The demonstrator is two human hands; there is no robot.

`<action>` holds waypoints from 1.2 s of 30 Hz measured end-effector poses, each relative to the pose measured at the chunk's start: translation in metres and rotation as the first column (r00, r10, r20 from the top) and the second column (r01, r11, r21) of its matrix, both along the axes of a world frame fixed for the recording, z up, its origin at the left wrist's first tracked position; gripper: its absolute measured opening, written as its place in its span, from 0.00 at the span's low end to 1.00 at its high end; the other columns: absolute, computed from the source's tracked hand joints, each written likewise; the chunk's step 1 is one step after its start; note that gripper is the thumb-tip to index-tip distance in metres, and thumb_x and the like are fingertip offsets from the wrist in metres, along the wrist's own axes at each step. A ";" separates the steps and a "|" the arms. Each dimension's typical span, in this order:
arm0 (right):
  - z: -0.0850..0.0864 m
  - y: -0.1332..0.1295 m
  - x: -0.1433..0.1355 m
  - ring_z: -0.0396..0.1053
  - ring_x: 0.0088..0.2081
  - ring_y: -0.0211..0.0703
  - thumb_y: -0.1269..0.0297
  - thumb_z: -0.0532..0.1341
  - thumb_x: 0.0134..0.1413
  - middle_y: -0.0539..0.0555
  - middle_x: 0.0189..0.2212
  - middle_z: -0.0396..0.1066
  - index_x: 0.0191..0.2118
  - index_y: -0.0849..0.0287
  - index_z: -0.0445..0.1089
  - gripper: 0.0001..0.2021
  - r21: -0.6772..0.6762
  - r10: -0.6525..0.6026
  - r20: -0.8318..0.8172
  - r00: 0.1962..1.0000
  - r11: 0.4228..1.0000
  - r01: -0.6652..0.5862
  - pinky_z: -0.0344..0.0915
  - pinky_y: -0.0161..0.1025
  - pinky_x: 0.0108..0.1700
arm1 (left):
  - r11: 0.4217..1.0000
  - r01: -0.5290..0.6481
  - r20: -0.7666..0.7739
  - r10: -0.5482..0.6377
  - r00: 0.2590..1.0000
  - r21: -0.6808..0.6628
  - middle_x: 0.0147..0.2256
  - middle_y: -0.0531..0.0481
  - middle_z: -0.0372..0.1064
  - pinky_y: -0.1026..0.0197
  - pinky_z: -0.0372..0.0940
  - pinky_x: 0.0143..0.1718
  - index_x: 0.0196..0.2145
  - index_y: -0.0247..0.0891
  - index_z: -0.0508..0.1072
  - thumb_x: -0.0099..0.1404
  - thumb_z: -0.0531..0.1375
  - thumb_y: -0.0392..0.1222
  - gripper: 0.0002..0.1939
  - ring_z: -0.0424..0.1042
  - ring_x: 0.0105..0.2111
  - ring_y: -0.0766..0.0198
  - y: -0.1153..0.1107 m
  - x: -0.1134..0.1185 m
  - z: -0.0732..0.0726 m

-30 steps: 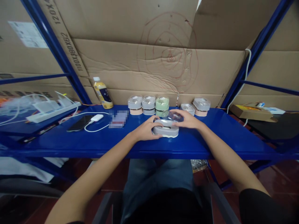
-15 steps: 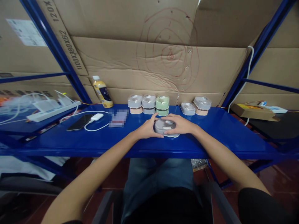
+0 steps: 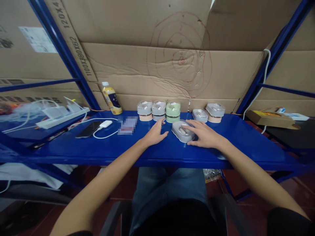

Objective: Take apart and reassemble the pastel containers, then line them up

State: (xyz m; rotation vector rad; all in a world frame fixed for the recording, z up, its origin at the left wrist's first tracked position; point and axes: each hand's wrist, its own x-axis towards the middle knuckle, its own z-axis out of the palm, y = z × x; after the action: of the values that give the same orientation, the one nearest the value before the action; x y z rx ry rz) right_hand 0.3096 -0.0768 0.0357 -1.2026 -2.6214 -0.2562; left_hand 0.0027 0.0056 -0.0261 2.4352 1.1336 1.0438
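A small grey lidded plastic box point(image 3: 182, 131) sits at the middle of the blue shelf, turned at an angle, with a shiny oblong mark on its lid. My right hand point(image 3: 205, 135) curves round its right side, fingers at the back corner and thumb at the front. To the left of the box, my left hand point(image 3: 155, 132) is apart from it, thumb and fingers spread and holding nothing. Behind the hands stand a green box point(image 3: 173, 111), a grey two-tier box point(image 3: 158, 109) and a grey-and-pink box point(image 3: 145, 110) side by side.
Back right are a low grey box point(image 3: 199, 115) and another grey-and-pink box point(image 3: 215, 112). Leftward lie a phone point(image 3: 88, 129), a white charger with cable point(image 3: 105, 124), a blurred-out packet point(image 3: 127, 125) and a yellow drink bottle point(image 3: 112, 99). Cardboard point(image 3: 137, 65) walls the back.
My left hand has let go of the grey box and drawn away to the left. The box has turned and shifted slightly right, with my right hand still at its side.
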 end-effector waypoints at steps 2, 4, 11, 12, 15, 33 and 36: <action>0.000 -0.003 0.003 0.64 0.67 0.66 0.52 0.68 0.62 0.65 0.68 0.66 0.70 0.54 0.66 0.33 0.081 -0.013 0.043 0.999 0.997 0.009 0.60 0.62 0.67 | 1.000 -0.002 -0.008 0.003 1.000 0.015 0.58 0.34 0.68 0.40 0.68 0.63 0.69 0.35 0.55 0.67 0.63 0.48 0.37 0.70 0.61 0.44 0.000 0.000 0.000; 0.000 -0.001 0.004 0.68 0.62 0.66 0.49 0.67 0.63 0.67 0.62 0.71 0.66 0.58 0.69 0.31 0.145 -0.065 0.085 0.994 0.988 0.053 0.60 0.61 0.64 | 1.000 -0.011 -0.011 0.012 1.000 0.024 0.58 0.34 0.68 0.39 0.68 0.62 0.68 0.36 0.55 0.68 0.63 0.48 0.37 0.70 0.60 0.44 -0.001 0.001 0.001; 0.002 0.065 -0.004 0.66 0.58 0.73 0.43 0.65 0.62 0.72 0.55 0.73 0.58 0.61 0.73 0.29 0.198 -0.288 0.171 0.942 0.947 0.254 0.53 0.66 0.63 | 0.999 0.003 -0.036 -0.004 0.999 -0.038 0.59 0.32 0.67 0.37 0.68 0.62 0.67 0.36 0.57 0.68 0.63 0.51 0.36 0.69 0.62 0.42 -0.006 0.001 0.006; 0.002 0.077 -0.007 0.66 0.58 0.74 0.44 0.65 0.62 0.72 0.55 0.73 0.58 0.62 0.73 0.29 0.192 -0.311 0.170 0.935 0.941 0.278 0.52 0.67 0.64 | 0.999 0.001 -0.036 -0.003 0.999 -0.044 0.59 0.32 0.67 0.36 0.68 0.62 0.67 0.36 0.57 0.67 0.63 0.51 0.36 0.69 0.62 0.41 -0.006 0.001 0.006; 0.004 0.102 -0.018 0.64 0.60 0.74 0.49 0.66 0.60 0.74 0.58 0.72 0.57 0.64 0.73 0.27 0.194 -0.406 0.114 0.907 0.904 0.380 0.51 0.68 0.65 | 0.999 -0.003 -0.031 0.001 1.000 -0.052 0.59 0.34 0.67 0.35 0.67 0.63 0.66 0.37 0.58 0.66 0.64 0.51 0.36 0.68 0.63 0.41 -0.006 0.001 0.006; 0.023 0.118 -0.108 0.72 0.57 0.72 0.34 0.61 0.61 0.77 0.56 0.73 0.72 0.63 0.60 0.45 0.081 -0.538 -0.198 0.820 0.824 0.560 0.62 0.61 0.60 | 1.000 -0.023 -0.002 0.023 1.000 -0.013 0.58 0.34 0.68 0.36 0.68 0.61 0.64 0.36 0.59 0.67 0.63 0.49 0.33 0.70 0.61 0.42 -0.004 -0.002 0.008; 0.027 0.097 -0.083 0.72 0.57 0.72 0.34 0.64 0.59 0.74 0.58 0.73 0.73 0.60 0.60 0.46 0.114 -0.426 -0.321 0.846 0.869 0.482 0.64 0.61 0.60 | 0.999 -0.053 0.098 0.053 0.994 -0.001 0.57 0.36 0.69 0.39 0.69 0.60 0.64 0.37 0.60 0.66 0.66 0.51 0.34 0.71 0.59 0.45 -0.002 -0.002 0.009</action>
State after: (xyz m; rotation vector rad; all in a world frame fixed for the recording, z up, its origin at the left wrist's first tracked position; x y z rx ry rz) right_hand 0.2268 0.0197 0.0629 -1.6433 -1.9854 -0.3772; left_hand 0.0011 0.0032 -0.0168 2.3392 1.1713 1.1666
